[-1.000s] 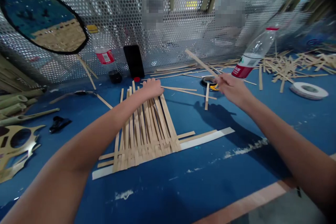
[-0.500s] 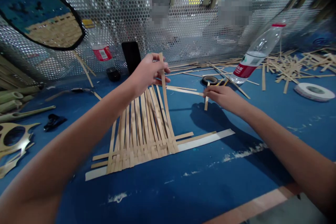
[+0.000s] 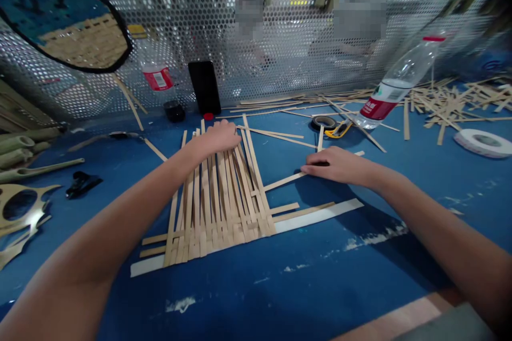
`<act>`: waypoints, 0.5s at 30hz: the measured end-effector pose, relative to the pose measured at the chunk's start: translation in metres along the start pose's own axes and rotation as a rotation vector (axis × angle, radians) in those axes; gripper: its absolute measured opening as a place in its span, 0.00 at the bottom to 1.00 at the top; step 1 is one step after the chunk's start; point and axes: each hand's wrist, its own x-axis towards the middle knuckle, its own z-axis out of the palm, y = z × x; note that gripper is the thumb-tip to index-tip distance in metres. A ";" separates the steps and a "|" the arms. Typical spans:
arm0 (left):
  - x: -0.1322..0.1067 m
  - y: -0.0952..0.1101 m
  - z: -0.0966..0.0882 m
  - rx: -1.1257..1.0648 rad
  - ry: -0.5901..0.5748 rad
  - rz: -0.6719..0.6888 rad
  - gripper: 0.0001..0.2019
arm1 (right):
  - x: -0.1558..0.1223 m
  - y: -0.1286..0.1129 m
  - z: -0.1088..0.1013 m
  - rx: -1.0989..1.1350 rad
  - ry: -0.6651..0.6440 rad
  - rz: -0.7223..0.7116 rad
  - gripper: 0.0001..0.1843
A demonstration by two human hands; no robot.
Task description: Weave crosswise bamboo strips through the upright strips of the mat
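Note:
A half-woven mat of pale bamboo strips (image 3: 218, 200) lies on the blue table, its near end taped down by a long white strip (image 3: 316, 214). My left hand (image 3: 218, 137) rests on the far ends of the upright strips, fingers curled over them. My right hand (image 3: 340, 165) lies low on the table to the right of the mat, fingers closed on a single loose bamboo strip (image 3: 282, 181) that runs slantwise into the mat's right edge.
A tilted plastic water bottle (image 3: 394, 85), a dark tape ring (image 3: 323, 122) and a white tape roll (image 3: 482, 142) lie at the right, with a heap of loose strips (image 3: 452, 101) behind. A black phone (image 3: 205, 88) leans on the perforated metal wall. Bamboo stalks (image 3: 20, 152) lie at left.
My left hand has come down from holding one strip upright and now lies on the strip ends. My right hand has moved nearer and lower with a loose strip, its tip now at the mat.

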 end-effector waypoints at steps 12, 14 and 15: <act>0.023 -0.015 0.018 0.133 0.082 -0.002 0.23 | -0.001 0.002 0.000 -0.022 -0.070 0.002 0.29; 0.023 -0.017 0.018 0.109 0.082 -0.003 0.22 | -0.001 0.001 -0.001 -0.020 -0.069 0.005 0.29; 0.022 -0.017 0.017 0.091 0.082 -0.005 0.21 | -0.001 0.000 -0.001 -0.018 -0.070 0.006 0.30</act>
